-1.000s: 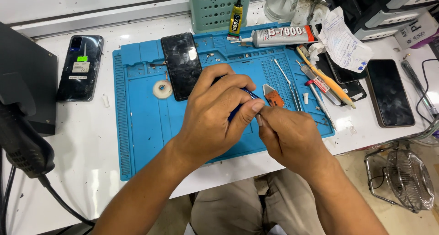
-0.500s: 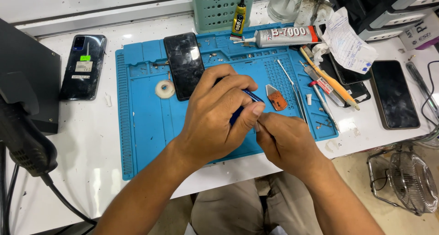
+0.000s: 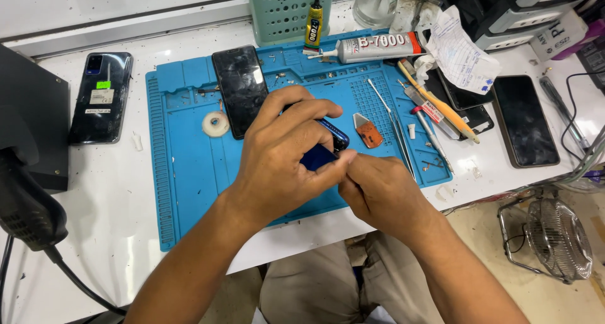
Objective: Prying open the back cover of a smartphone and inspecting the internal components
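My left hand (image 3: 287,154) grips a dark blue phone body (image 3: 324,144) over the blue work mat (image 3: 189,173), covering most of it. Pressed against the phone's near edge is my right hand (image 3: 378,191), its fingers closed; whatever it pinches is hidden. A black phone screen (image 3: 239,87) lies face up on the mat just behind my left hand. Right of my hands on the mat are an orange pry pick (image 3: 367,132) and metal tweezers (image 3: 394,125).
A small tape roll (image 3: 216,123) sits on the mat. Glue tubes (image 3: 372,46), a green basket (image 3: 283,9), screwdrivers (image 3: 435,106), paper (image 3: 460,53) and phones (image 3: 526,119) crowd the back right. Another phone (image 3: 101,97) lies far left beside a black device (image 3: 28,128). A fan (image 3: 558,239) stands below the right edge.
My hands have stayed together on the blue phone; the left hand's fingers shifted slightly over it and the right hand pressed in closer.
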